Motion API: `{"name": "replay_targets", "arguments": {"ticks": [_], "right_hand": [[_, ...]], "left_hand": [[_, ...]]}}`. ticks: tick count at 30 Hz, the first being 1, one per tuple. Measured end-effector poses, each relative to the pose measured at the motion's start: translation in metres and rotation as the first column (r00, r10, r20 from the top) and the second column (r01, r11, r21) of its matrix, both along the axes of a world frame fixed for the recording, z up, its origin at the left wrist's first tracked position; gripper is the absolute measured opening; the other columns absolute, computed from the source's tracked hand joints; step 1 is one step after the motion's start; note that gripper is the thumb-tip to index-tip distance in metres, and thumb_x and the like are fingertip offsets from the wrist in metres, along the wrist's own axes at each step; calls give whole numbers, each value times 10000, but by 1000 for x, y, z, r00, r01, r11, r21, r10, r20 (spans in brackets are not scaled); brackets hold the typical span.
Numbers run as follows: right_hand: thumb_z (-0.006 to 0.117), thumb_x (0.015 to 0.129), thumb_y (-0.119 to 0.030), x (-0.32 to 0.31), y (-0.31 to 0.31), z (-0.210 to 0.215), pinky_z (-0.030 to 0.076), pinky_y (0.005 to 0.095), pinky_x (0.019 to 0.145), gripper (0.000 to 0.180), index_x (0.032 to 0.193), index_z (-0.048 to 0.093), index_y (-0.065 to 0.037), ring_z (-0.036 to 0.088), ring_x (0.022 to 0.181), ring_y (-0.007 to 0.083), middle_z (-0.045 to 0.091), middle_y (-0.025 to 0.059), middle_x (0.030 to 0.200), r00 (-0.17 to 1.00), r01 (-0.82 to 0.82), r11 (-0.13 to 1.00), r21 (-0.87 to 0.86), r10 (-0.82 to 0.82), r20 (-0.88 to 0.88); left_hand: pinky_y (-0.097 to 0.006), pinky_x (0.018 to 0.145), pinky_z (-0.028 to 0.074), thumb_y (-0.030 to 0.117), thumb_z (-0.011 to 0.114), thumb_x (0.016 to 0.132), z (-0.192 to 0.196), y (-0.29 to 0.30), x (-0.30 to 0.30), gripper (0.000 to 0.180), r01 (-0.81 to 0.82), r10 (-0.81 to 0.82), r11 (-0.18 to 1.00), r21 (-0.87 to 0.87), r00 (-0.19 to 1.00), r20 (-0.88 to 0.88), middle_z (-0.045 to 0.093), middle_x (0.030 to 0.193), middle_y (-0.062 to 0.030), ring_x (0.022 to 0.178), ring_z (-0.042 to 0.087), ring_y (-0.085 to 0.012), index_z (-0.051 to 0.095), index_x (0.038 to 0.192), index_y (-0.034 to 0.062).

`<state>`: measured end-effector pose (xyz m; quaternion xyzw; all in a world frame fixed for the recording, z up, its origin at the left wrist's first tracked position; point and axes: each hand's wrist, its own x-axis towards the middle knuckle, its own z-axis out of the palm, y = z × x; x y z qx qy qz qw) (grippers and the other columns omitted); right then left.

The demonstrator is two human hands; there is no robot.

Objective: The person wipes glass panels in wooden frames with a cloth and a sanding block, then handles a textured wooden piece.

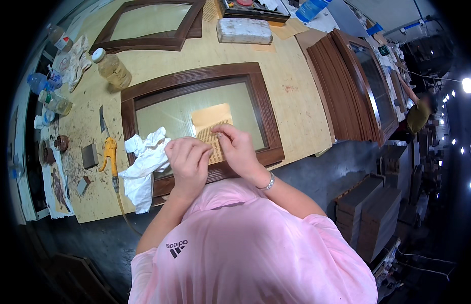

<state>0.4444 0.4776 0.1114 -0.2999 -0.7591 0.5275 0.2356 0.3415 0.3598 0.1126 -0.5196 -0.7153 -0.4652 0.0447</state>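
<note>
In front of me a dark brown wooden frame with a glass panel (255, 86) lies flat on the table. Over its lower middle is a tan sheet of sandpaper (211, 116), partly folded, with print on its lower part. My left hand (189, 158) is closed at the sheet's lower left edge, its fingertips pinched on it. My right hand (239, 150), with a silver bracelet at the wrist, pinches the sheet's right side. A crumpled white cloth (146, 162) drapes over the frame's left corner, against my left hand; whether the hand touches it I cannot tell.
An orange-handled air gun (109, 152) with a hose, a knife (102, 119) and a grey block (89, 156) lie left. A capped bottle (112, 70) stands beyond the frame. Another frame (144, 23) and a wrapped block (244, 31) lie far; stacked brown panels (336, 86) stand right.
</note>
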Motion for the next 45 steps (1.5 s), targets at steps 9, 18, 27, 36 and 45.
{"name": "replay_targets", "arguments": {"ticks": [9, 18, 27, 36, 45], "right_hand": [[529, 946, 5, 3, -1, 0, 534, 297, 758, 183, 1066, 655, 61, 691, 842, 185, 715, 155, 936, 984, -37, 998, -57, 26, -176], [558, 987, -86, 16, 14, -1, 490, 270, 909, 227, 1152, 655, 35, 621, 1007, 129, 687, 79, 1097, 954, -89, 963, -255, 9, -300], [733, 834, -11, 14, 8, 22, 506, 288, 922, 332, 1156, 665, 34, 620, 1062, 144, 689, 83, 1118, 967, -133, 945, -299, 57, -250], [728, 824, 11, 15, 7, 28, 526, 263, 855, 273, 1094, 698, 34, 643, 966, 119, 707, 79, 1064, 950, -171, 945, -279, 83, -303], [715, 825, 24, 14, 9, 36, 516, 215, 702, 234, 1059, 705, 34, 610, 799, 65, 696, 43, 933, 967, -136, 957, -255, 72, -243]], "left_hand": [[-411, 915, 399, 148, 782, 726, -1, 2, -13, 400, 63, -28, 984, -165, 977, 209, 662, 996, -107, 1003, 589, -290, 697, 1099, 32], [-345, 925, 510, 109, 762, 814, 6, 2, -22, 549, 234, -46, 958, -164, 691, 721, 644, 1218, -156, 1090, 642, -246, 584, 1326, 25], [-252, 854, 544, -111, 668, 838, 4, -1, -13, 458, 101, -248, 969, 227, 306, 919, 662, 1151, -111, 988, 655, -144, 592, 1284, -42], [-233, 820, 548, -91, 682, 857, 5, -8, -6, 368, 4, -273, 959, 282, 261, 926, 679, 1083, -117, 916, 656, -122, 629, 1220, -64], [-269, 805, 525, -1, 742, 832, 4, -9, -12, 261, 65, -111, 994, 91, 471, 875, 673, 1022, -71, 923, 624, -145, 717, 1092, -1]]}}
